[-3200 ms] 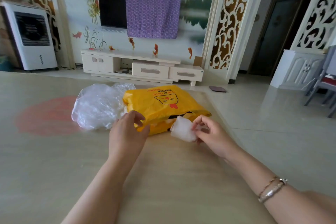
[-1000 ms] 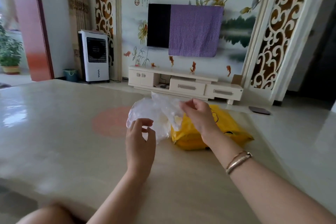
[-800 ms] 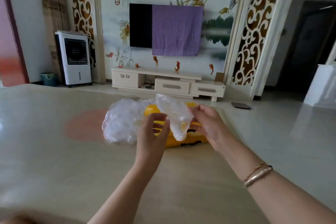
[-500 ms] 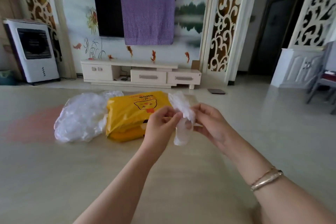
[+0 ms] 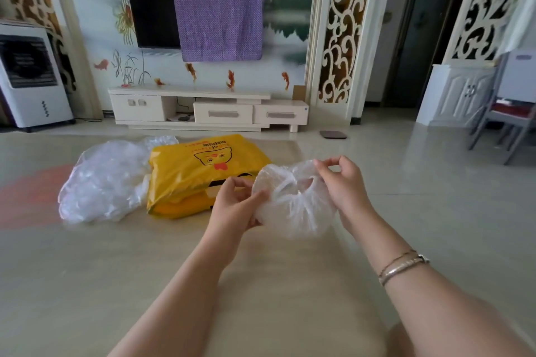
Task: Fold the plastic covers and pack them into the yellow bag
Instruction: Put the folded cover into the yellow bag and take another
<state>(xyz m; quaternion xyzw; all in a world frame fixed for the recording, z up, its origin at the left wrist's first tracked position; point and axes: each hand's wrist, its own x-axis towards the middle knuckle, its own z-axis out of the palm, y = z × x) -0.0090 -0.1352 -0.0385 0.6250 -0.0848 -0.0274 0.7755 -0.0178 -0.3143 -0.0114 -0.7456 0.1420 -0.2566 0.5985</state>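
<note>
Both forearms reach forward over the pale table [image 5: 87, 284], bare, converging toward one clear plastic cover [image 5: 293, 203] held up between the hands above the table's right part. The left hand [image 5: 235, 206] is turned with its back toward the camera, fingers curled, the thumb and fingertips pinching the cover's left edge. The right hand [image 5: 345, 185] is raised a little higher, wrist bent, its thumb and forefinger pinched on the cover's gathered upper right rim while the other fingers curl loosely behind. A pair of thin bracelets [image 5: 403, 265] sits on the right wrist. The cover hangs stretched between the two grips, rounded and puckered, with a small opening showing near its top. Just beyond the left hand the yellow bag [image 5: 200, 174] lies flat on the table toward its far edge, printed with a cartoon face, its open side facing the person. Touching the bag's left side is a loose heap of clear plastic covers [image 5: 107, 180], spread toward the table's far left. Beyond the table stand a white TV cabinet [image 5: 208, 109], a wall-mounted television [image 5: 148, 6] half draped with a purple cloth [image 5: 220, 14], and a white air cooler [image 5: 29, 78] at the left.
</note>
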